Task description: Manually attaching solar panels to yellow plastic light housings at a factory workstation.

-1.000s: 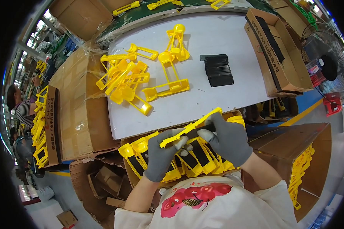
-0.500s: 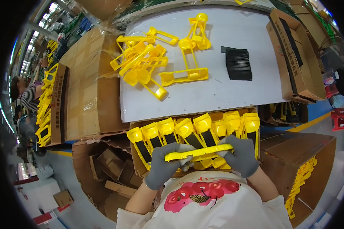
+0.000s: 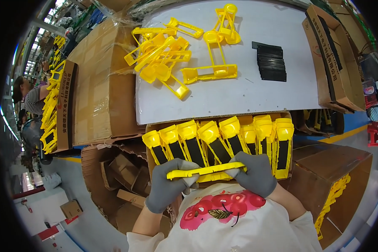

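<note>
Both my hands wear grey gloves. Close in front of my shirt, my left hand (image 3: 166, 185) and my right hand (image 3: 257, 176) grip the two ends of a yellow plastic frame (image 3: 208, 171), held edge-on and roughly level. The fingers curl behind and under it, so part of the grip is hidden. Just beyond it, a cardboard box (image 3: 150, 126) holds a row of similar yellow frames (image 3: 209, 133) with black strips in them. On the white table (image 3: 277, 98) lie a loose pile of yellow frames (image 3: 164, 56) and a fanned stack of black strips (image 3: 271, 63).
A large carton (image 3: 92, 92) stands left of the table. An open box with cardboard pieces (image 3: 122, 172) sits below it. A long box with black strips (image 3: 329, 59) lies at the table's right end. At lower right is a carton (image 3: 323, 161) with yellow parts. A co-worker (image 3: 31, 94) is far left.
My hands have shifted a little left and toward my body with the yellow frame still between them. The view has moved slightly, showing more of the row in the box.
</note>
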The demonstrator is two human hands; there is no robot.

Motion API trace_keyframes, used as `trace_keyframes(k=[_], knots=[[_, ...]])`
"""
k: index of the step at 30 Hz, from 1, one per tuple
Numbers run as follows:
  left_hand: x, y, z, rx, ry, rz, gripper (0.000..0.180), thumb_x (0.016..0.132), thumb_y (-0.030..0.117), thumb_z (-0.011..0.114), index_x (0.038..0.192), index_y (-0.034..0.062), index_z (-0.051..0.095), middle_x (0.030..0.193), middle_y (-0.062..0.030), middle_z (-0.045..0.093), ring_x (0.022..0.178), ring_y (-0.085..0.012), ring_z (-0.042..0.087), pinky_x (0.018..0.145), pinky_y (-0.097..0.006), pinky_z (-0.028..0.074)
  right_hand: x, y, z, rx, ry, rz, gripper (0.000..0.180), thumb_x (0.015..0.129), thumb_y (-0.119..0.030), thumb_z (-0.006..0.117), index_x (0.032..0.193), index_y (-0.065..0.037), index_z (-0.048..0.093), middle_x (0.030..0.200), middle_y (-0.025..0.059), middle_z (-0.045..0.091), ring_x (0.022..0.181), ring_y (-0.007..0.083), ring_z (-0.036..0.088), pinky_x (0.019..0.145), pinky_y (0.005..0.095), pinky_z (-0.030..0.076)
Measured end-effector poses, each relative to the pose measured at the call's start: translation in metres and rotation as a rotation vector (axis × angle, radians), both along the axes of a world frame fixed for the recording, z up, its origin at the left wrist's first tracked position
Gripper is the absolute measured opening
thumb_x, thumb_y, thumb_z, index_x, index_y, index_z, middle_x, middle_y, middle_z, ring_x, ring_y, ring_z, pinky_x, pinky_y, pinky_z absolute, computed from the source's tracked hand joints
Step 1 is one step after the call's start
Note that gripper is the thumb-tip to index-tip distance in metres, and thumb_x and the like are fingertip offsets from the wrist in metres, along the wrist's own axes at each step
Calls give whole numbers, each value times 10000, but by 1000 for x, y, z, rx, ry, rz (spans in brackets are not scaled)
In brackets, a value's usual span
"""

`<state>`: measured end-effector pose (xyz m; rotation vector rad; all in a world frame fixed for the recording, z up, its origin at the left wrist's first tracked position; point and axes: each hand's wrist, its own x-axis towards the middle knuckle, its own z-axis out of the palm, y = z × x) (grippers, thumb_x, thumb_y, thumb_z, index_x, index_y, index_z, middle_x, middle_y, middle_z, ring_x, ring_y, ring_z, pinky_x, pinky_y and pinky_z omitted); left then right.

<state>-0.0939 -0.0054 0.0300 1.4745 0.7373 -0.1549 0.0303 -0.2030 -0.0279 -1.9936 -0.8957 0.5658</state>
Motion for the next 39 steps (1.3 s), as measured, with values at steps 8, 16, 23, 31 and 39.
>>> trace_keyframes(k=[8,16,23,31,39], knots=[[2,9,-27,-363,37,311,186,778,4,656,951,-49,611,778,-106,628,551,-180,635,442,-231,496,16,9,14,103,363,3,627,778,-277,746,1285,-89,429,964,124,676,765,228,669,697,297,522],[5,8,-27,-448,61,322,193,789,-5,640,973,-53,607,772,-108,623,557,-178,638,439,-229,495,17,4,16,131,350,6,517,795,-250,725,1238,-102,503,925,122,682,729,214,675,678,299,523],[5,0,-15,979,-712,-547,227,691,91,687,913,66,647,957,-116,685,731,-243,668,575,-267,520,30,2,-8,46,-332,77,385,726,-101,745,1090,-121,624,900,25,696,805,206,680,679,298,526],[3,-9,-9,1180,-836,-628,202,728,97,660,926,58,636,961,-106,681,782,-228,672,599,-257,526,30,0,-10,352,-313,-32,435,751,-93,708,1171,-91,594,945,60,682,816,218,676,694,284,538],[-6,-2,-15,653,-609,-359,242,694,124,756,910,58,667,911,-115,704,668,-245,657,598,-282,513,26,-13,-4,286,-585,194,271,605,-227,757,852,-150,679,689,-19,616,562,158,606,485,277,440]])
